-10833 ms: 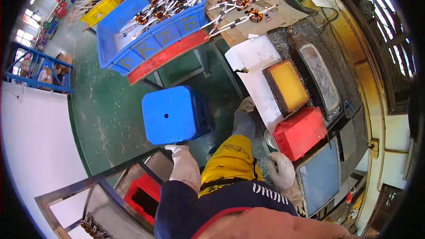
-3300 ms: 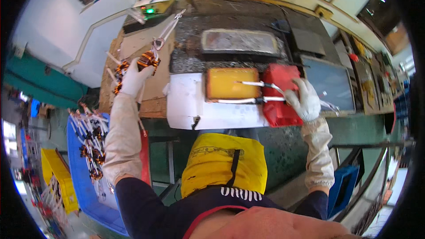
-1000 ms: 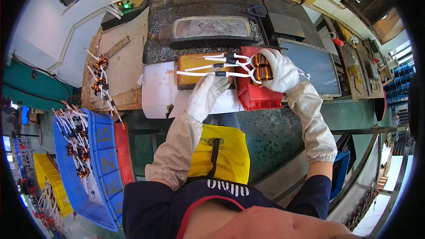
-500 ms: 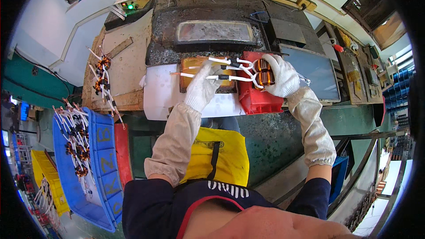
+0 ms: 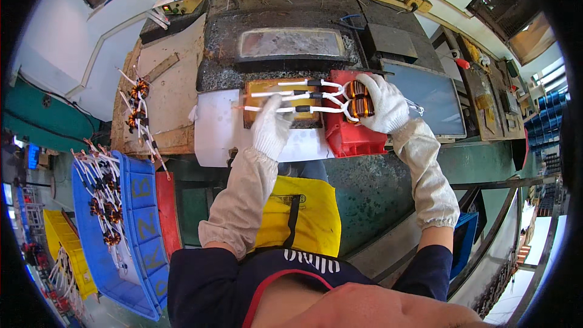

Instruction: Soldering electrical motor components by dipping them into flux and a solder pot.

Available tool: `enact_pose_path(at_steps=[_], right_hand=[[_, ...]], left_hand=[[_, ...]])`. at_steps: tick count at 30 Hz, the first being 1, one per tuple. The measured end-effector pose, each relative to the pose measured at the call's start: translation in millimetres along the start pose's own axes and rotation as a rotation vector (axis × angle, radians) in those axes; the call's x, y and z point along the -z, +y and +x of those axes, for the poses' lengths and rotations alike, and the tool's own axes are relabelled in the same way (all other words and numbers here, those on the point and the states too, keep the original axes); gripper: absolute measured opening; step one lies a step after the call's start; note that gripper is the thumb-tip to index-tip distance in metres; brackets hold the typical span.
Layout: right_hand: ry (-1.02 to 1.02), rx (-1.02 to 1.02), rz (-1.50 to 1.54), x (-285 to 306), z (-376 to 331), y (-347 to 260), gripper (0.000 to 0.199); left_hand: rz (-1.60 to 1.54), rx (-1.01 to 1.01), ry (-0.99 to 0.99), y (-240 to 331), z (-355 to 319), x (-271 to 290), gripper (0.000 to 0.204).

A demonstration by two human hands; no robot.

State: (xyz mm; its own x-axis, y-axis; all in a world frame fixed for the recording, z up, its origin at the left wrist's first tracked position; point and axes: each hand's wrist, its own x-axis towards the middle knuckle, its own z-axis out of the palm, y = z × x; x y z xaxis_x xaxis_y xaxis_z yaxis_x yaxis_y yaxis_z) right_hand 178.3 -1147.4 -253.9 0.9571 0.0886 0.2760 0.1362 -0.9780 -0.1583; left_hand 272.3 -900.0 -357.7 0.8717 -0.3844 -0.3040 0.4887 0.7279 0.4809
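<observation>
My gloved right hand (image 5: 387,106) is wrapped round a copper-wound toroid coil (image 5: 359,101) above a red plastic bin (image 5: 355,140). Several white-sleeved leads with black bands run leftward from the coil. On the lowest white lead (image 5: 282,109) my gloved left hand (image 5: 272,130) is closed near its bare end, partly covering it; the undersides of the fingers are hidden. Beneath the leads lies an amber-coloured framed plate (image 5: 303,123), on a white sheet (image 5: 215,127).
Behind the leads sits a rectangular metal-topped pot (image 5: 293,42). More wired coils (image 5: 138,106) lie on the board at left. A blue crate (image 5: 143,212) holds several coils below them. At right is a grey-blue panel (image 5: 428,100); a small control box (image 5: 182,7) stands far left.
My left hand has slid down and slightly left along the leads, uncovering the upper ones. The leads lie straighter and more spread. My right hand keeps hold of the coil, almost unmoved.
</observation>
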Motion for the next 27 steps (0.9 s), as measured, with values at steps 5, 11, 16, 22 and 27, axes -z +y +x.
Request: enact_pose_path(at_steps=[5, 11, 16, 22, 27], right_hand=[[0.013, -0.005, 0.036, 0, -2, 3, 0.078], [0.01, -0.019, 0.04, 1, -2, 1, 0.079], [-0.031, -0.048, -0.02, 0, 1, -2, 0.074], [-0.005, -0.039, -0.015, 0, 1, -4, 0.076], [-0.027, -0.032, -0.011, 2, 1, -3, 0.076]], left_hand=[[0.665, -0.54, -0.06, 46, -13, -34, 0.045], [1.567, -1.237, -0.17, 60, -33, -84, 0.05], [1.7, -1.269, -0.252, 66, -12, -127, 0.038], [1.66, -0.621, -0.384, 78, 5, -145, 0.036], [1.048, -0.307, -0.447, 69, 13, -125, 0.034]])
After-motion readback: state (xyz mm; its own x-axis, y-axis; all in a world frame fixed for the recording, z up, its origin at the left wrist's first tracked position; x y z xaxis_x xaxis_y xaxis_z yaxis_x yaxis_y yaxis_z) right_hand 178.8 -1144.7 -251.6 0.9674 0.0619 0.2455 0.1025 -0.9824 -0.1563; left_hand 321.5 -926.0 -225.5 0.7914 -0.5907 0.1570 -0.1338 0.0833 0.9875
